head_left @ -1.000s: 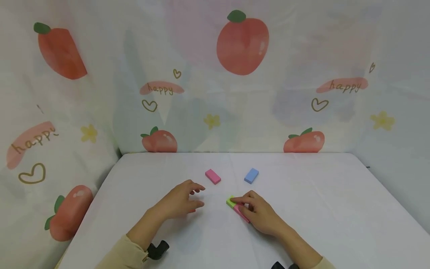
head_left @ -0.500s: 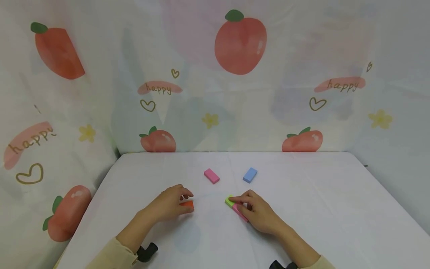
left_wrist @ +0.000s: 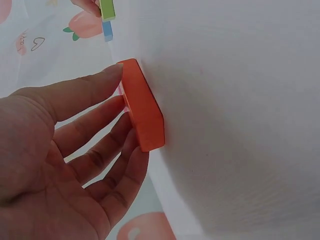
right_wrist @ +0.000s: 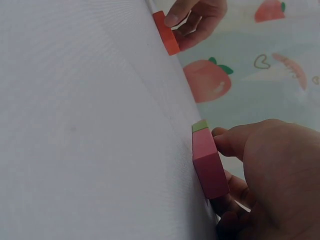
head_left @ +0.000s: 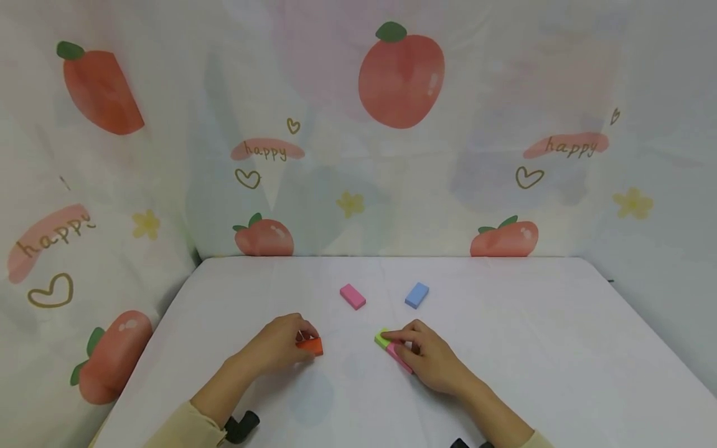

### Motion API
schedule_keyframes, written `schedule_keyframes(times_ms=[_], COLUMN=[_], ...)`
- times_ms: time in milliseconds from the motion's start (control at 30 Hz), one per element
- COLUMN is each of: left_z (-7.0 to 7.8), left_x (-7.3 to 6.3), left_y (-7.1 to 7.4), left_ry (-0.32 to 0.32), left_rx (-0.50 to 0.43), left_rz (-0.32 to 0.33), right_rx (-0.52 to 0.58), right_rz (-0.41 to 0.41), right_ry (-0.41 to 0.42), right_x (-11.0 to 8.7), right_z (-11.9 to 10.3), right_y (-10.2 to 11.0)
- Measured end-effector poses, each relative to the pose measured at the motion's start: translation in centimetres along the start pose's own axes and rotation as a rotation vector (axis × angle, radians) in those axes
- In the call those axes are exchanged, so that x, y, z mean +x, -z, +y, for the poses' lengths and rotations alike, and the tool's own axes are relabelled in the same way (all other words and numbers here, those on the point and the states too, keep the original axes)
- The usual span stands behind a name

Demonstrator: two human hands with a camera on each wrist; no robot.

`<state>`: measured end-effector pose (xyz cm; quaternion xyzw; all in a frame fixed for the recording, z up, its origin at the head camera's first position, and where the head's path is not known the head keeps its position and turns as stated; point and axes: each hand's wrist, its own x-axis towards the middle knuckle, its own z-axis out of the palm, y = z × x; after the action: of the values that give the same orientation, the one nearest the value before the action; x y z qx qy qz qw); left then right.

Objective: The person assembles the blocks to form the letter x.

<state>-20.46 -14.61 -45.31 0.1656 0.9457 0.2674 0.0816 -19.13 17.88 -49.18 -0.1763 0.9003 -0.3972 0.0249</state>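
Observation:
In the head view, my left hand (head_left: 280, 342) is at left of centre, holding an orange rectangular block (head_left: 310, 346) near the tabletop. The left wrist view shows the thumb on one end of the orange block (left_wrist: 142, 107) and fingertips along its side and other end. Right of centre, my right hand (head_left: 434, 358) holds a pink block (head_left: 400, 358) with thumb and fingers. A lime green block (head_left: 382, 339) lies end to end against it, under the outstretched index finger. The right wrist view also has the pink block (right_wrist: 211, 167) touching the green one (right_wrist: 200, 125).
Farther back on the white tabletop (head_left: 532, 336) lie another pink block (head_left: 352, 297) and a blue block (head_left: 417, 295), apart from each other. A fruit-printed cloth (head_left: 426, 186) stands behind the table and along its left side.
My left hand has moved left and slightly down, and its fingers have closed in on the orange block, which now shows more. The right hand stays on the pink and green blocks.

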Motion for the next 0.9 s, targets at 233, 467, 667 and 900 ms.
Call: schedule_keyframes(times_ms=[233, 467, 667, 900], left_z=[0.24, 0.25, -0.07, 0.0], left_x=[0.03, 0.01, 0.18, 0.16], left_y=[0.03, -0.07, -0.31, -0.29], left_ry=[0.023, 0.023, 0.0, 0.014], left_rx=[-0.009, -0.016, -0.005, -0.021], left_rz=[-0.002, -0.001, 0.01, 0.0], right_rx=[0.001, -0.007, -0.007, -0.01], right_rz=[-0.004, -0.006, -0.007, -0.006], right_ry=[0.013, 0.009, 0.009, -0.002], right_x=[-0.04, -0.07, 0.0, 0.09], right_z=[0.06, 0.07, 0.04, 0.03], right_y=[0.1, 0.03, 0.09, 0.0])
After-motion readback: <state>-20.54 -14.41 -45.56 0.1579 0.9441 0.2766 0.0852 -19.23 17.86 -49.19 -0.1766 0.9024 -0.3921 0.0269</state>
